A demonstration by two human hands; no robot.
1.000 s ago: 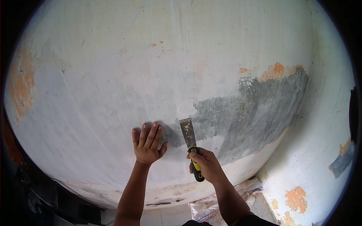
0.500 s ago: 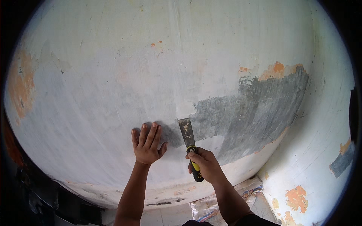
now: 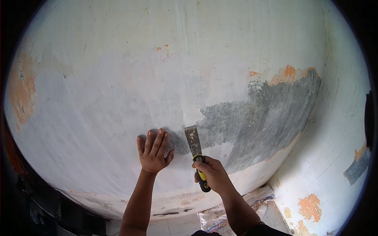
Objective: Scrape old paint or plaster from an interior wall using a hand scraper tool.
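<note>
My right hand (image 3: 212,173) is closed round the black and yellow handle of a putty knife (image 3: 193,141). Its metal blade points up, speckled with pale residue, and its tip lies at the wall at the left end of a bare grey patch (image 3: 271,114). To the left, my left hand (image 3: 153,154) rests on the white wall (image 3: 98,118) with its fingers spread and stretched upward. A small white flake-edged area of coating (image 3: 193,115) sits just above the blade tip. Grey also shows between the blade and my left hand.
Orange patches show on the wall's left side (image 3: 24,88) and on the adjoining right wall (image 3: 309,207). A plastic sack (image 3: 214,221) lies on the floor at the wall's foot. Dark objects (image 3: 67,208) stand at the lower left.
The putty knife and my right hand have shifted slightly down and to the left. My left hand stays in nearly the same place on the wall.
</note>
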